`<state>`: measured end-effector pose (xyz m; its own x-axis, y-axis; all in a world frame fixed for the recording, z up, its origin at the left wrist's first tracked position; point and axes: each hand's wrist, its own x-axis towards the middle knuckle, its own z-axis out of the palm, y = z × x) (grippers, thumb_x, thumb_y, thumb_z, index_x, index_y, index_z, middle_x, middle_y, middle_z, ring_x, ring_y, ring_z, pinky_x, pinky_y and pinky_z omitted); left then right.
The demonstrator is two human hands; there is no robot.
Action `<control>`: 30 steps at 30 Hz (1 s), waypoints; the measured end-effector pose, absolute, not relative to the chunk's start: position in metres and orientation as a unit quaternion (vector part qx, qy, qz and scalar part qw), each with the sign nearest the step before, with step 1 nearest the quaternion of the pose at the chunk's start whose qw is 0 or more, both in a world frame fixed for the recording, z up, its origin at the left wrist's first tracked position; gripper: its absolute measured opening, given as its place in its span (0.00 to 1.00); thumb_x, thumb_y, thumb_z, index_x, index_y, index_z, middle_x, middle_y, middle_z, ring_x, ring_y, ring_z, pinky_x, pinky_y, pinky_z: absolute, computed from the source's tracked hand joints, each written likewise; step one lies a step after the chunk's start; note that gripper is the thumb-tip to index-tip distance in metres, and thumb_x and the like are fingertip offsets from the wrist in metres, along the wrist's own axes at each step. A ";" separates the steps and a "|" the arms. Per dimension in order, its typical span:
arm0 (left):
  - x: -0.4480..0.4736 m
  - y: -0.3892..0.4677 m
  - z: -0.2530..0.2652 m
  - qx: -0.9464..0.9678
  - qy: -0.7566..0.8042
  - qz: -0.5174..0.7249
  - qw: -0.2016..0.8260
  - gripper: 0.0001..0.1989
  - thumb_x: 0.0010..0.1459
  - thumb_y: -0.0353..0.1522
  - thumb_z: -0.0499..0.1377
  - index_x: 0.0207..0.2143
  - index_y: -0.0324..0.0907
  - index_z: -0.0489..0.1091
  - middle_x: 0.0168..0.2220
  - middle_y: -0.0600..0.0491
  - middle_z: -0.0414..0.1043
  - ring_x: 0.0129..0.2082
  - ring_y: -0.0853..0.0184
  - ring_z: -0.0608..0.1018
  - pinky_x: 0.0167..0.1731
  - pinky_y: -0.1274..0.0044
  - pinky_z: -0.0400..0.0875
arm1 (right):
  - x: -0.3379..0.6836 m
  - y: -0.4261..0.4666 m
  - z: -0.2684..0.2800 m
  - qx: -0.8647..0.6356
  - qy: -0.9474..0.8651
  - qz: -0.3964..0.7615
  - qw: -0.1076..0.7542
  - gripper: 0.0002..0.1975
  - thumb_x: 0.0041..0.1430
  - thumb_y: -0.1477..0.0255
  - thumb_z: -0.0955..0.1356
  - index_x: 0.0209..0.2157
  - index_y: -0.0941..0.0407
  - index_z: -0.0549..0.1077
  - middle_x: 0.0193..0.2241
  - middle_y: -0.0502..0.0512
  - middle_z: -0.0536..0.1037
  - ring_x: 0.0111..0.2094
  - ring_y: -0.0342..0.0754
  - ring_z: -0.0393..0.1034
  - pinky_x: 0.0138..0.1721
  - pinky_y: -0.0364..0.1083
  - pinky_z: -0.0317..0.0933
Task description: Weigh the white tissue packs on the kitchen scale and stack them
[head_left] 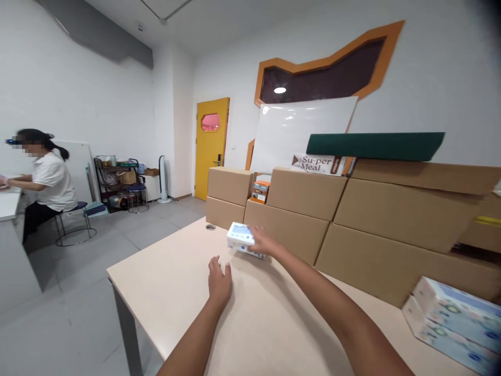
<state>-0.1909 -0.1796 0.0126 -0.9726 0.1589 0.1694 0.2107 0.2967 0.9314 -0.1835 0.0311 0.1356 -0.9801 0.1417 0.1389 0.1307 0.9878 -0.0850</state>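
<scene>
Bright, even light fills the room. A lamp reflects in the window point(324, 78), and glare spots the whiteboard point(297, 136). Soft shadows fall on the tabletop point(176, 277) beside the right arm point(332, 297). Slight blur softens the right fingers point(257, 236); the edges stretch, the upper-right corner darkening.

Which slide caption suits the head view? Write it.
Right hand gripping a white-and-blue pack, left hand empty, near stacked cardboard boxes.

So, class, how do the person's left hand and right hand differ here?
The right hand grips a white-and-blue pack; the left hand holds nothing.
The right hand is farther out over the table; the left hand is nearer the person.
Both are bare.
</scene>
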 end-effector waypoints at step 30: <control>-0.210 -0.163 0.038 -0.222 -0.840 -0.494 0.022 0.24 0.66 0.42 0.56 0.59 0.40 0.64 0.69 0.39 0.63 0.66 0.47 0.75 0.69 0.55 0.70 | 0.128 0.175 0.131 -0.271 -0.961 0.042 0.020 0.33 0.70 0.61 0.72 0.72 0.52 0.68 0.74 0.63 0.67 0.74 0.64 0.60 0.73 0.57 0.57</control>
<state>-0.2099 -0.1634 0.0380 -0.9004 0.3511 0.2571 0.3955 0.4138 0.8200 0.1278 0.1751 0.1313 -0.8522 0.5230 0.0154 0.5197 0.8494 -0.0917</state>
